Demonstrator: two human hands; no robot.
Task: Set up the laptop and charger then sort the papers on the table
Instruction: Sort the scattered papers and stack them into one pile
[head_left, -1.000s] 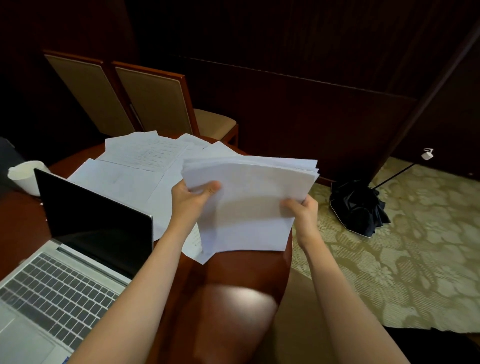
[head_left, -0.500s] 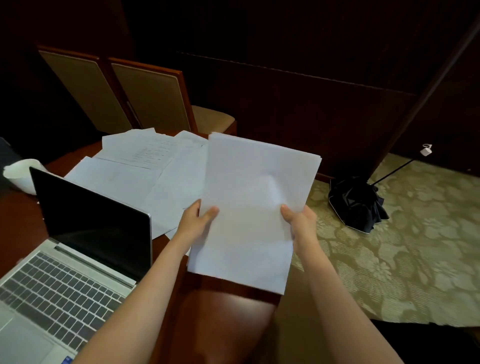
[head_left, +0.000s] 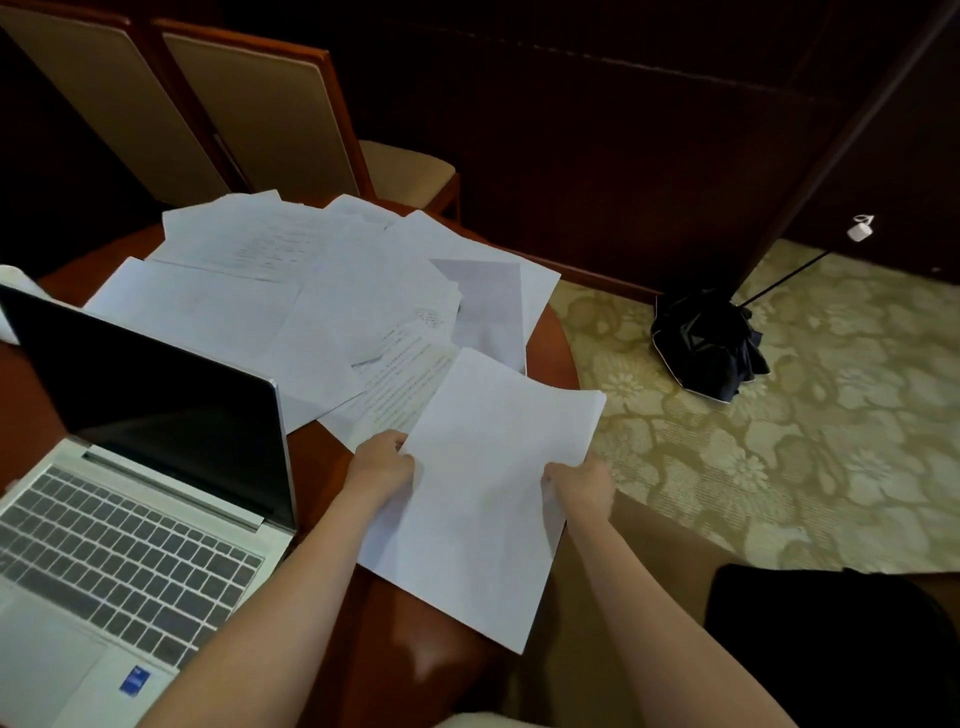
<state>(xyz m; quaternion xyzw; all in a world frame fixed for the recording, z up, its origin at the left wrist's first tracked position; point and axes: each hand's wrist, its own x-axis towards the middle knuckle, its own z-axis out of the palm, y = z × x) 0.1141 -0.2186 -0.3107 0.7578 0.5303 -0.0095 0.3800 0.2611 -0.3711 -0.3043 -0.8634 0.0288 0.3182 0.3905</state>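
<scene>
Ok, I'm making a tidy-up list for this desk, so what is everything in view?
stack of plain white paper sheets: one, white, at the table's near right rim, held by both hands
loose paper sheets: many overlapping, white, some printed, spread across the table
open silver laptop with a dark screen: one, silver, left side of the table
round polished wooden table: one, reddish-brown, under the papers and laptop
wooden chairs with padded backs: two, brown and beige, behind the table
collapsed fabric umbrella: one, black, on the floor at right
floral patterned carpet: one, beige-green, floor at right
left hand: grips the stack's left edge
right hand: grips its right edge
</scene>
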